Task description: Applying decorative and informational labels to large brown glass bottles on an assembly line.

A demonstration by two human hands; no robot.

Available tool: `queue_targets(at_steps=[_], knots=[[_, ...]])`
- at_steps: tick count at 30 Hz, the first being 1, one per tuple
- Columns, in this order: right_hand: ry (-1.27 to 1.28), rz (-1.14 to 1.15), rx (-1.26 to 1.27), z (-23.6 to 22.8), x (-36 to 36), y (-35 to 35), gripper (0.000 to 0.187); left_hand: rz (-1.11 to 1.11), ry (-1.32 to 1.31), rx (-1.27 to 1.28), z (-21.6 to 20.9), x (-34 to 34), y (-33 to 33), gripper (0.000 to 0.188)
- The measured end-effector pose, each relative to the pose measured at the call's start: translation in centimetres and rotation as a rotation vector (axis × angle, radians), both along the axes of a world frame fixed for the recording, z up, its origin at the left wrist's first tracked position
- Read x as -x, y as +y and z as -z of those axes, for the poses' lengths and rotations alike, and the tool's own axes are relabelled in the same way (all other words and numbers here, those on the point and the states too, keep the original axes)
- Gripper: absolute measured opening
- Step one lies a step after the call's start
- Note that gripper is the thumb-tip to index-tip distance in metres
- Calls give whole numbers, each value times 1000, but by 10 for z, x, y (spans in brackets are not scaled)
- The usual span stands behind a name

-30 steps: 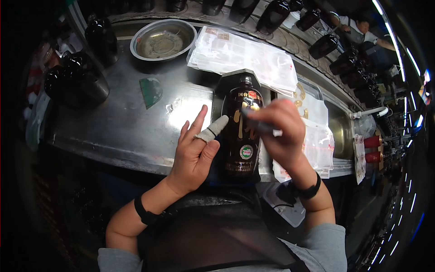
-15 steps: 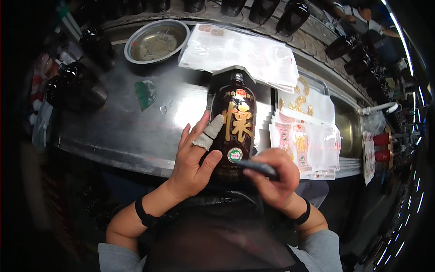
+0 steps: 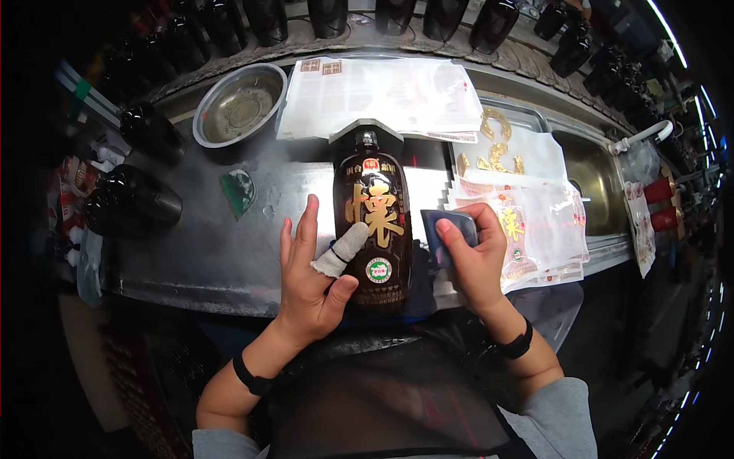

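1. Dark glossy bottle (image 3: 394, 245) is placed between the two hands at the steel table (image 3: 191, 260)'s near edge, neck pointed away from the person; gold character and round green-white emblem shown on front. Lying flat or tilted: cannot be told.
2. Left hand (image 3: 310, 287) is held spread on bottle's left side; index finger is covered by a pale finger sleeve (image 3: 342, 252), its tip seen over the bottle front. Firm contact cannot be told.
3. Right hand (image 3: 483, 264): flat dark card (image 3: 459, 222) is pinched between thumb and fingers, just beside bottle's right side, slight gap seen.
4. Printed sheets (image 3: 550, 245) are stacked right of right hand; white sheets (image 3: 375, 96) are spread beyond the neck.
5. Metal basin (image 3: 210, 115) and green piece (image 3: 238, 193) are set to the left.
6. Dark bottles (image 3: 329, 15) are lined up along the back.
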State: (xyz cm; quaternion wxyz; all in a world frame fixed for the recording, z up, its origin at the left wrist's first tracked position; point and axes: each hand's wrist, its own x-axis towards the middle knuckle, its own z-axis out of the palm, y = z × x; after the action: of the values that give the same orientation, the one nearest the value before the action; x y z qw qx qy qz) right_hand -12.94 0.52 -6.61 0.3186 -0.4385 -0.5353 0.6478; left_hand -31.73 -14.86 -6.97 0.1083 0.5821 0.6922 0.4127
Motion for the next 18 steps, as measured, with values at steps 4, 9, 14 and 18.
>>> queue_targets(at_steps=[4,9,14,18], knots=[[77,-142,-454,-28,23,-9,21,3,24,-28,-8,12,19,54],[-87,-82,-419,-13,42,41,16,-11,36,25,-6,34,34,47],[86,-202,-334,-42,53,28,17,-10,-33,20,-1,38,34,46],[-62,-165,-429,-31,69,48,20,-25,-92,-24,-4,42,35,48]])
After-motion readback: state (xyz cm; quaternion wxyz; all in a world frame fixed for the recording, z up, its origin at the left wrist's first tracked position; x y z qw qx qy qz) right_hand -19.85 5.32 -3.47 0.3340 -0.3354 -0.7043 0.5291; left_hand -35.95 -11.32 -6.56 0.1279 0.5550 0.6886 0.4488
